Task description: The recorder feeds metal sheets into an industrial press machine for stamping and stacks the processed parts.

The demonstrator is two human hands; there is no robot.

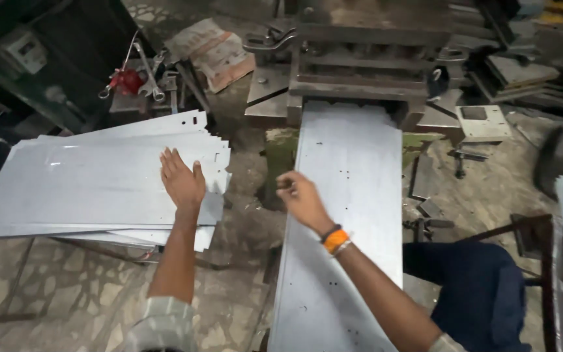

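Under the flat, spread left fingers (pixel 176 163), stacked metal sheets (pixel 92 189); curled right fingers (pixel 289 186) on the long sheet's (pixel 346 195) left edge.

A stack of metal sheets (pixel 92 189) is laid on the floor (pixel 47 287) at the left, with wrenches (pixel 144 78) behind it. To its right, a long sheet (pixel 350 195) is set before the press machine (pixel 360 58).

A crumpled printed sack (pixel 213 52) in pale and reddish-brown lies on the floor at top centre-left
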